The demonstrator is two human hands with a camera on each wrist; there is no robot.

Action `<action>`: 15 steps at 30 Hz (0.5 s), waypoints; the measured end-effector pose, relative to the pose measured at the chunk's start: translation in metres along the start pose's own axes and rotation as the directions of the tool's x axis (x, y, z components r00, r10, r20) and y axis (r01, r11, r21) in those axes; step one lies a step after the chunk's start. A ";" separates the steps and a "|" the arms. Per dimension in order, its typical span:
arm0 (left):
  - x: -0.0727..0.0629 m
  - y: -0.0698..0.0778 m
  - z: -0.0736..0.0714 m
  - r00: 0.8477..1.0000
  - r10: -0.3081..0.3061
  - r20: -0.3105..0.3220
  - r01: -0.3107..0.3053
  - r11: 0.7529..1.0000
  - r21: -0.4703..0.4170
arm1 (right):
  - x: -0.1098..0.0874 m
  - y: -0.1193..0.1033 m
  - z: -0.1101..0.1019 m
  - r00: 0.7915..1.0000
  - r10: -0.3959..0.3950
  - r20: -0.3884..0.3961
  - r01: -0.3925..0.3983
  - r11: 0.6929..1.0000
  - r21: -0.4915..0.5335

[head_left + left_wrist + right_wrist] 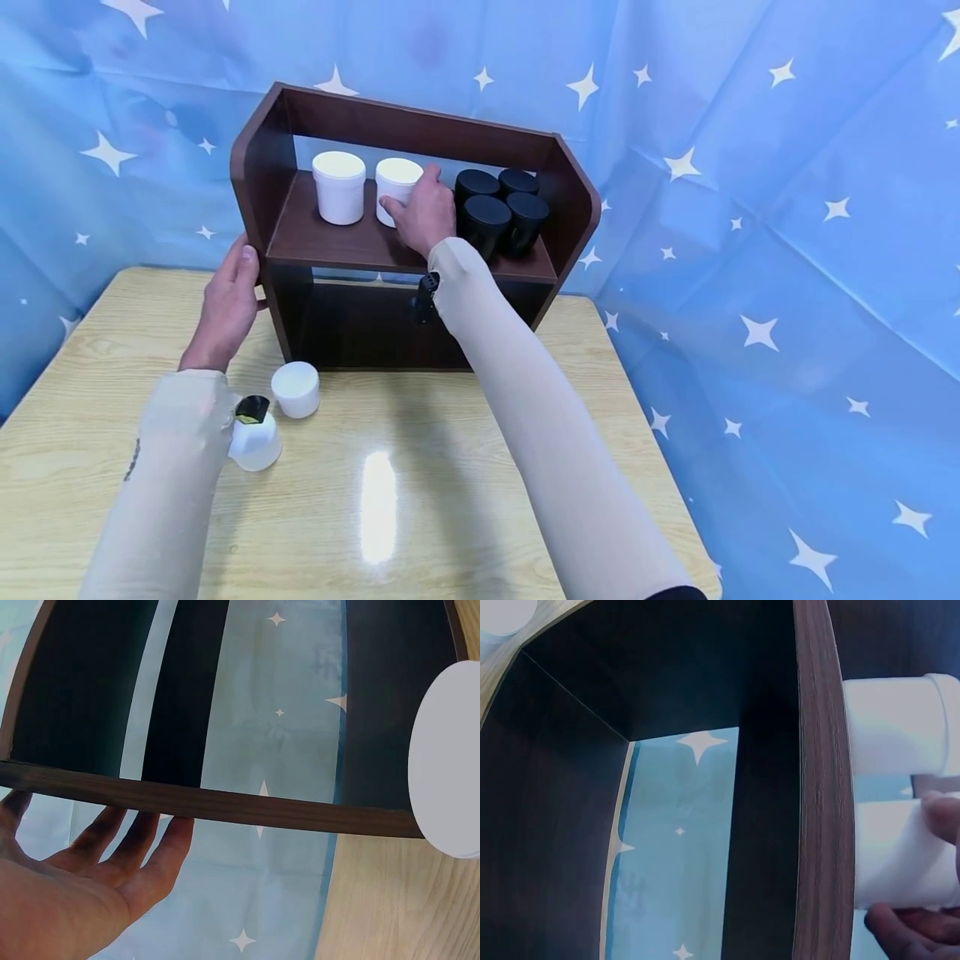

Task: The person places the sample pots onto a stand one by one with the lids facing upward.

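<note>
A dark brown two-tier shelf (405,258) stands on the table. On its upper board, my right hand (427,208) grips a white lidded jar (393,187), thumb on one side and fingers on the other; the right wrist view shows the same jar (900,855) between them. Just left of it stands another white jar (339,192). My left hand (228,304) rests on the outer face of the shelf's left side panel, and in the left wrist view its fingertips (180,829) touch the panel's edge.
Several black jars (487,218) stand grouped at the right end of the upper board. Two white jars stand on the wooden table (337,517): one jar (296,390) near the shelf's left corner, the other jar (257,443) beside my left wrist. A blue starry curtain (750,250) hangs behind.
</note>
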State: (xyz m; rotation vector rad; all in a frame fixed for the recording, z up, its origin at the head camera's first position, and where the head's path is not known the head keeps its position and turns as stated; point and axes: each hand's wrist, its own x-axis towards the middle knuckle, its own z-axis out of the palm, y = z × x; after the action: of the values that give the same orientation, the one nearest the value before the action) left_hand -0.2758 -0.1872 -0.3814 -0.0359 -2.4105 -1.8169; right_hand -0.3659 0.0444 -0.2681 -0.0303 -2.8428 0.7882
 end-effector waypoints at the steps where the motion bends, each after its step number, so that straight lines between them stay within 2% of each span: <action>1: 0.000 0.000 0.001 1.000 0.003 0.000 -0.003 1.000 -0.001 | 0.000 0.001 0.000 1.000 0.000 -0.002 0.000 1.000 -0.005; 9: 0.002 -0.002 0.007 1.000 -0.003 0.011 0.003 1.000 0.006 | 0.001 0.005 -0.002 1.000 0.022 -0.005 -0.023 0.999 -0.032; 15: 0.001 -0.002 0.002 1.000 -0.017 -0.012 0.017 1.000 0.020 | 0.002 -0.002 0.001 0.999 0.042 0.001 -0.042 0.998 -0.040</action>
State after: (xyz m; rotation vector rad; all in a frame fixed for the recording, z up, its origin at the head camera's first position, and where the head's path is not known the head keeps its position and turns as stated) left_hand -0.2769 -0.1859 -0.3842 -0.0025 -2.4276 -1.7949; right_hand -0.3681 0.0423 -0.2677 -0.0947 -2.8686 0.7400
